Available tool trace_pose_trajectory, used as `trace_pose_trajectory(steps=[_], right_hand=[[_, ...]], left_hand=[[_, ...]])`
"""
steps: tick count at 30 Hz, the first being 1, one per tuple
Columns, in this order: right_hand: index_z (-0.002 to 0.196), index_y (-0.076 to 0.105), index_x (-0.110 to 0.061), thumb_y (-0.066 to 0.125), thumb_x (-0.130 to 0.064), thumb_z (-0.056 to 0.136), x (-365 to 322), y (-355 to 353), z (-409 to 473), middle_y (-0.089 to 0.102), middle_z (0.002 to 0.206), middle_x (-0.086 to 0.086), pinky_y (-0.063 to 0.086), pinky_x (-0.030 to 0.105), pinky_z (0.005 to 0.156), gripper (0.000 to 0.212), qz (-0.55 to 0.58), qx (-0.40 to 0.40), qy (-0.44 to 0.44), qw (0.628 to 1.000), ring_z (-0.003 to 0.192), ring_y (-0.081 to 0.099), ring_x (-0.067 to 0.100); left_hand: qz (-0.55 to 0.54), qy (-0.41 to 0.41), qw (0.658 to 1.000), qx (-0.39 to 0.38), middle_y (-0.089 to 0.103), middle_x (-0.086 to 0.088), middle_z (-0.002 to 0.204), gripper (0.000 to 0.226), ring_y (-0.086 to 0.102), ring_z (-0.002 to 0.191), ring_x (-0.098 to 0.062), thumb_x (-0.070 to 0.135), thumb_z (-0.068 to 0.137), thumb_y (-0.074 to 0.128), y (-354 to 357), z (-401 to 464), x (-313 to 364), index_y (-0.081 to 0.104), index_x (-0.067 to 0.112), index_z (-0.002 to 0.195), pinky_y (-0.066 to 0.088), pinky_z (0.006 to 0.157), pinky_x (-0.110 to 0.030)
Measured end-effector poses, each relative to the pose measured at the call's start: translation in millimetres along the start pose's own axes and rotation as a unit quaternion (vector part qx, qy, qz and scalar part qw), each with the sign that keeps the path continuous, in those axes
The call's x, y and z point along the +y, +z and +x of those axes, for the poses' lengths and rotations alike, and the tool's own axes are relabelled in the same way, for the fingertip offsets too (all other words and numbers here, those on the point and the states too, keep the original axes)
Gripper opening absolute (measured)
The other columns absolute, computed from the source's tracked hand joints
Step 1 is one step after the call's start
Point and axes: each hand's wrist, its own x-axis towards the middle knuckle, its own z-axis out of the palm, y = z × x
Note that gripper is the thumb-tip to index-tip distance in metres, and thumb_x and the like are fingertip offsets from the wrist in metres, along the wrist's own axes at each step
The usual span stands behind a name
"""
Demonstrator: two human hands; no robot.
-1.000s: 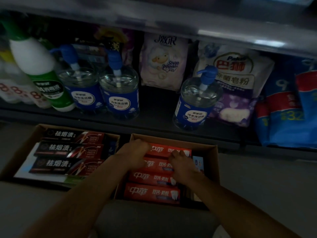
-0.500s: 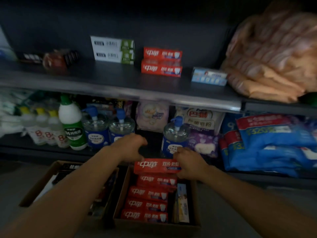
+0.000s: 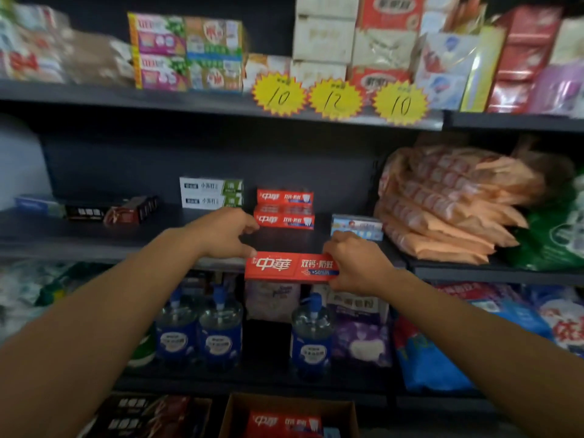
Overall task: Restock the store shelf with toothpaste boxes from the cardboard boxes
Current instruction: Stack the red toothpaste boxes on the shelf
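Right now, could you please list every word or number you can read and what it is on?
"中華", "双钙·防蛀", "+50%": red toothpaste box held by left hand and right hand.
"中華": stacked red boxes on the shelf.
"10", "12", "10": yellow price tags.
Bottles, bags, other boxes: too blurred.

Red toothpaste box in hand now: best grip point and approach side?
Grip the red toothpaste box at its two short ends, coming in from left and right. It's long, thin and level; the left hand and right hand hold it that way, leaving the long faces free for the shelf.

Head view, close, facing shelf (image 3: 126, 245)
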Motion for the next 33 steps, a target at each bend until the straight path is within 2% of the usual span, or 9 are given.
trace_pose_trajectory(steps=[7,11,15,18,21,25,29,30,33], right_hand=[[0.119,0.051,-0.014,0.065,-0.041,0.082,22,-4,46,0.049,0.122,0.006,0.048,0.040,0.087,0.048,-0.023,0.048,-0.001,0.999,0.114,0.046,0.022],[0.118,0.055,-0.012,0.069,-0.033,0.079,32,3,75,0.052,0.118,0.007,0.049,0.038,0.077,0.047,-0.040,0.096,-0.010,0.994,0.108,0.050,0.023],[0.089,0.064,-0.010,0.084,-0.025,0.049,41,15,101,0.060,0.090,0.008,0.048,0.032,0.049,0.047,-0.055,0.145,-0.028,0.987,0.080,0.060,0.026],[0.087,0.064,-0.011,0.086,-0.028,0.048,48,24,119,0.061,0.088,0.006,0.050,0.030,0.050,0.048,-0.054,0.170,-0.045,0.983,0.076,0.060,0.022],[0.089,0.064,-0.011,0.088,-0.030,0.051,57,36,135,0.061,0.089,0.006,0.051,0.030,0.055,0.048,-0.046,0.179,-0.055,0.981,0.076,0.060,0.020],[0.104,0.060,-0.012,0.086,-0.034,0.059,67,48,150,0.060,0.104,0.006,0.057,0.035,0.067,0.057,-0.048,0.130,-0.046,0.989,0.089,0.059,0.020],[0.129,0.041,-0.018,0.073,-0.037,0.078,81,54,169,0.047,0.132,0.003,0.048,0.041,0.092,0.063,0.011,0.022,-0.009,1.000,0.117,0.048,0.022],[0.127,0.041,-0.020,0.070,-0.035,0.082,85,55,174,0.048,0.132,0.003,0.048,0.041,0.092,0.055,0.036,-0.005,0.004,0.999,0.116,0.050,0.022],[0.099,0.043,-0.025,0.063,-0.027,0.086,91,66,185,0.059,0.118,0.002,0.048,0.033,0.080,0.024,0.086,-0.039,0.019,0.995,0.099,0.057,0.019]], left_hand=[[-0.022,-0.023,0.999,-0.002,0.053,-0.001,0.138,0.067,0.052,0.122,-0.016,0.030,0.082,0.074,-19,41,-13,0.044,0.017,0.141,0.042,0.104,-0.032],[-0.041,-0.042,0.998,-0.023,0.051,0.000,0.141,0.070,0.049,0.125,-0.016,0.030,0.082,0.074,-18,71,-29,0.041,0.018,0.143,0.039,0.107,-0.033],[-0.080,-0.052,0.994,-0.045,0.051,0.000,0.140,0.070,0.050,0.124,-0.015,0.026,0.082,0.073,-13,100,-42,0.040,0.018,0.143,0.039,0.107,-0.034],[-0.118,-0.057,0.989,-0.071,0.055,0.000,0.136,0.063,0.053,0.119,-0.013,0.020,0.084,0.071,-9,122,-52,0.044,0.016,0.140,0.040,0.107,-0.034],[-0.130,-0.051,0.986,-0.094,0.064,0.002,0.123,0.045,0.058,0.108,-0.009,0.018,0.084,0.071,-4,143,-60,0.058,0.018,0.127,0.044,0.103,-0.033],[-0.129,-0.053,0.988,-0.069,0.063,0.012,0.096,0.026,0.059,0.098,-0.007,0.015,0.084,0.070,8,165,-68,0.064,0.021,0.109,0.046,0.095,-0.029],[-0.130,-0.059,0.989,-0.039,0.065,0.005,0.107,0.028,0.060,0.104,-0.011,0.013,0.082,0.072,24,183,-82,0.064,0.021,0.107,0.048,0.098,-0.036],[-0.126,-0.060,0.990,-0.036,0.065,0.004,0.109,0.029,0.060,0.105,-0.012,0.013,0.081,0.073,29,187,-87,0.064,0.021,0.108,0.048,0.099,-0.038],[-0.126,-0.062,0.989,-0.038,0.065,0.003,0.113,0.031,0.060,0.106,-0.013,0.014,0.080,0.075,44,199,-98,0.064,0.022,0.108,0.048,0.099,-0.039]])
